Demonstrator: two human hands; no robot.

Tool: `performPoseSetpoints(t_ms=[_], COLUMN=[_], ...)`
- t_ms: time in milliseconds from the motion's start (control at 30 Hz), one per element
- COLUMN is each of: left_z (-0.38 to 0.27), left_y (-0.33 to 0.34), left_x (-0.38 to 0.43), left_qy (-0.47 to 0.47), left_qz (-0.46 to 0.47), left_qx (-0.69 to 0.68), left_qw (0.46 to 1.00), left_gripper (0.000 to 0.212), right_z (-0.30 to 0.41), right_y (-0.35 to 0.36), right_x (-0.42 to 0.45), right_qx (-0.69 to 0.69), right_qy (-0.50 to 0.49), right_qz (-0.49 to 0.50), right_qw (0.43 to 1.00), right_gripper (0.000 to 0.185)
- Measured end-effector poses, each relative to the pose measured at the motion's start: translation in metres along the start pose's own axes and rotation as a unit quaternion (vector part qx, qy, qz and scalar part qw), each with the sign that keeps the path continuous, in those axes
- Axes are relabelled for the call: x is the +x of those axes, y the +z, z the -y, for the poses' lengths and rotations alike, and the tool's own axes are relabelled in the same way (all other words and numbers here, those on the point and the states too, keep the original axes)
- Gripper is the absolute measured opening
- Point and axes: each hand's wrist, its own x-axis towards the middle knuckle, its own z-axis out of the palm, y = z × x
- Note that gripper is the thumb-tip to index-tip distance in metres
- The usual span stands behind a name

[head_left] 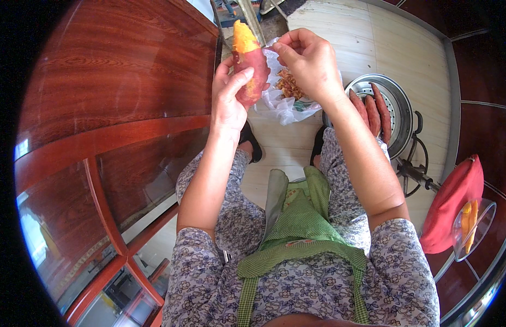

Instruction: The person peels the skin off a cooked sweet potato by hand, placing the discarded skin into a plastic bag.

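Observation:
My left hand (232, 90) grips a red-skinned sweet potato (255, 65) upright, its top end peeled to orange flesh. Just right of that top end, my right hand (308, 57) pinches what looks like a strip of skin between thumb and forefinger. Below the hands, a white plastic bag (283, 112) lies open on the floor with a heap of peelings (289, 85) in it. Several unpeeled sweet potatoes (372, 112) rest in a round metal steamer pot (400, 90) to the right. Farther right, a clear bowl (482, 233) holds peeled orange pieces (469, 222).
A wooden cabinet (134, 73) fills the left side. On the right, a red cushion-like seat (453, 208) adjoins the clear bowl, and a black-legged metal stand (414, 171) is beside the pot. A metal frame (251, 20) stands beyond my hands. My feet flank the bag's near side.

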Motion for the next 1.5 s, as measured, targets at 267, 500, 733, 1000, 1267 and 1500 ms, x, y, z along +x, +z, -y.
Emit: performPoseSetpoints(t_ms=[267, 500, 733, 1000, 1267, 1500], left_z=[-0.005, -0.003, -0.004, 0.003, -0.002, -0.005], left_y=[0.0, -0.004, 0.0, -0.007, -0.007, -0.005], left_x=[-0.003, -0.003, -0.003, 0.002, 0.0, -0.002], left_qy=[-0.008, -0.029, -0.02, 0.016, 0.063, 0.106], left_qz=[0.04, 0.053, 0.041, 0.03, 0.044, 0.072], left_qx=[-0.011, -0.004, 0.001, 0.092, 0.165, 0.144], left_qw=[0.999, 0.998, 0.999, 0.995, 0.983, 0.981], left_gripper=[0.052, 0.056, 0.051, 0.052, 0.052, 0.053], right_z=[-0.004, 0.0, 0.012, 0.002, 0.004, 0.008], right_y=[-0.001, -0.003, -0.009, -0.008, -0.014, -0.016], right_x=[-0.002, 0.0, -0.002, -0.002, -0.001, -0.009], right_qx=[-0.142, -0.097, 0.164, 0.061, 0.04, 0.056], right_qy=[-0.113, -0.01, 0.155, 0.091, 0.098, 0.021], right_qz=[-0.026, 0.025, 0.119, 0.077, 0.08, 0.073], right_qw=[0.983, 0.995, 0.967, 0.991, 0.991, 0.996], right_gripper=[0.013, 0.019, 0.029, 0.03, 0.029, 0.026])
